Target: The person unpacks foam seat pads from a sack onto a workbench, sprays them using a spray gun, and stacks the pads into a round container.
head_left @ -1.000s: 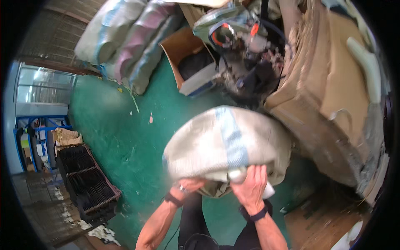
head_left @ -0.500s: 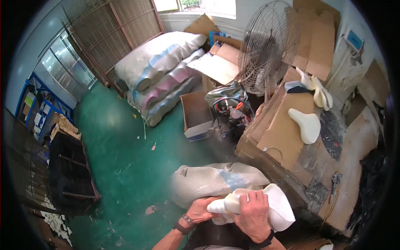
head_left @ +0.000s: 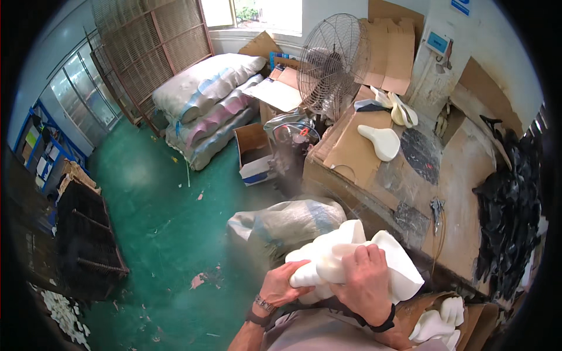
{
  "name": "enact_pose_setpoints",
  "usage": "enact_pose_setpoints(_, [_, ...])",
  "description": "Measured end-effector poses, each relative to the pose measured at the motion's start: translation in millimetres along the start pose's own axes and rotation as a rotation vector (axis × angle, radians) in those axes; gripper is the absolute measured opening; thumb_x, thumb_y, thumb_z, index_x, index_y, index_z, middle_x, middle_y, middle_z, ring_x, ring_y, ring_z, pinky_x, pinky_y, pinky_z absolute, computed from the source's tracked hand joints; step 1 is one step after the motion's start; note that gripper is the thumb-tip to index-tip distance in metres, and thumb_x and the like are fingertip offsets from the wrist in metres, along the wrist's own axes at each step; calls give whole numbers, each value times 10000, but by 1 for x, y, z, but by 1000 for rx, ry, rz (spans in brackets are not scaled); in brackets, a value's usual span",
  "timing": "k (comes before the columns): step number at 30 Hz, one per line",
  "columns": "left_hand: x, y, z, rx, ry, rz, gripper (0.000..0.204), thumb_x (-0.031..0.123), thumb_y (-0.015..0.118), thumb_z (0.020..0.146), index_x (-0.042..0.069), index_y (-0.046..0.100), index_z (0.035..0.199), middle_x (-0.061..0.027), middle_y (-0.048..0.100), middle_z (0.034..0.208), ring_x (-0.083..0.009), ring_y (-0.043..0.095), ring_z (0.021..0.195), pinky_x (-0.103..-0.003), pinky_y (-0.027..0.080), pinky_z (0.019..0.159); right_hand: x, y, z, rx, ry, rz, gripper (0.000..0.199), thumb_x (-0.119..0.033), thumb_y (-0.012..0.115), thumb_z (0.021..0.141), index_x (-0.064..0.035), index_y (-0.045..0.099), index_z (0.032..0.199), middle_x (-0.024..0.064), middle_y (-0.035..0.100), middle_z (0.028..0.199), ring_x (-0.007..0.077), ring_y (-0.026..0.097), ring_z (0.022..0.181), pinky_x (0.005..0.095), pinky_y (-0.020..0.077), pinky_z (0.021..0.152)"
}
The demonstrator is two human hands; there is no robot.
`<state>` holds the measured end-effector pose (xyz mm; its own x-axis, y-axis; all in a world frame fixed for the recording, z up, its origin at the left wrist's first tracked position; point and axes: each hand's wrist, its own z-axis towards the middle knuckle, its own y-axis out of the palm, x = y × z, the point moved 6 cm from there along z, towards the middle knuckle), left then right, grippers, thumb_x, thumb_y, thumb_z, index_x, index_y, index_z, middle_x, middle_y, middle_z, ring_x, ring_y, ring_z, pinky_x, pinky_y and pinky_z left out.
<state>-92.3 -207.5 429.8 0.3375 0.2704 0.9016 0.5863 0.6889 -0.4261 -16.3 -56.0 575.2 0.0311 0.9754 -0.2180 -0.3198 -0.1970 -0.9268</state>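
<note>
Head view: your left hand (head_left: 280, 285) is clamped around the narrow ends of a stack of white saddle-shaped pieces (head_left: 325, 269), thumb along the near side. Your right hand (head_left: 364, 281) is clamped on the same stack farther right, fingers bent over the upper pieces; its thumb is hard to make out. The stack lies roughly sideways between your two hands, held up in front of your body, broad ends to the right. Exact count of pieces: cannot tell, as they overlap.

Just beyond the stack, a pale woven sack (head_left: 287, 225) with blue bands slumps on the green floor (head_left: 152, 234). To your right stands a worktable (head_left: 462, 164) partly covered with cardboard; on it lies a single white saddle-shaped piece (head_left: 381, 142), with a few cream pieces (head_left: 403, 114) just behind. A dark heap (head_left: 509, 205) sits at the right side of the surface. Near your right forearm, a brown carton (head_left: 477, 327) holds more white pieces (head_left: 436, 324). Farther off: a wire-caged fan (head_left: 331, 64), a small carton (head_left: 254, 149) with its top apart, and filled sacks (head_left: 208, 93) piled on one another.
</note>
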Motion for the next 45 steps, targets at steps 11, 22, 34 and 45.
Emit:
enact_pose_setpoints(11, [88,44,19,-22,222,217,542,284,852,685,132,699,1182,-111,728,1133,-319,702,1018,-395,572,868,63,-54,-81,200,163,105,568,-284,870,698,-49,559,1111,187,573,1346,374,572,1237,491,478,939])
enact_pose_setpoints(22, [164,273,142,-446,462,247,511,279,816,685,133,709,1163,-100,739,1091,-337,713,949,-427,571,819,266,-82,-198,345,552,68,625,-181,838,638,-20,508,1143,159,511,1344,348,501,1249,459,446,929])
enact_pose_setpoints(34, [260,510,325,-627,593,478,605,298,853,656,186,687,1227,-89,709,1148,-330,681,1026,-430,551,881,514,-103,-265,870,712,-74,607,-132,870,686,-16,481,1137,204,497,1391,439,490,1263,513,413,1031])
enact_pose_setpoints(45, [184,610,406,-618,483,585,614,390,864,631,206,682,1187,-84,693,1151,-333,669,1043,-475,558,839,673,3,-300,490,961,350,822,-35,853,642,-33,419,1340,203,499,1374,416,487,1287,464,432,1060])
